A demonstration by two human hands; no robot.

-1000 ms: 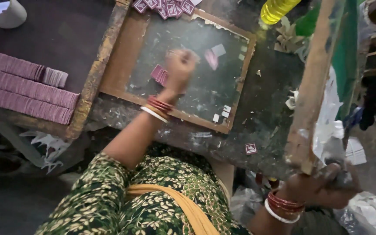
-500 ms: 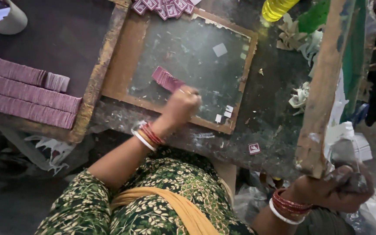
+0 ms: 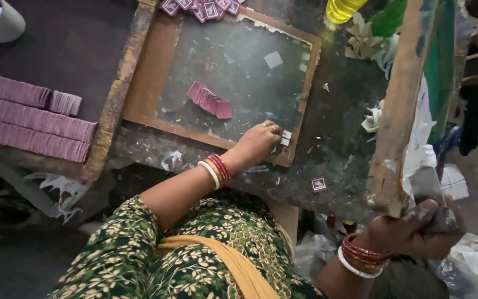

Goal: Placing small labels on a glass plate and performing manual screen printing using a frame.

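- My left hand (image 3: pixel 258 141) lay knuckles-up on the near rim of the wooden-framed glass slab (image 3: pixel 150 77). Its fingers were curled down over two small white paper squares (image 3: pixel 285 138) at the frame's corner. I could not tell whether they pinched anything.
- My right hand (image 3: pixel 416 230) sat low, well apart from the left. It was closed around a greyish lump at the foot of the upright wooden post (image 3: pixel 399 105). What that lump was, I could not make out.
- Just beyond the left hand's knuckles, a short fanned stack of maroon cards (image 3: pixel 210 101) lay on the glass, apart from the fingers.
- As for progress, I judged much was already finished. Long rows of stacked maroon pieces (image 3: pixel 29 119) were ranked far out past the left wrist. More loose maroon cards (image 3: pixel 203 6) clustered at the slab's far edge.
- What looked left over was small. There was the fanned stack, one single maroon card (image 3: pixel 318 184) on the bench between my hands, and a pale square (image 3: pixel 273 59) on the far glass.
- On edges, the raised frame stood directly under the left hand, so anything slid toward me would have met it.
- On room, the glass beyond the left hand was mostly bare. Toward the right hand, the post and heaps of paper scraps (image 3: pixel 374 119) crowded the way.
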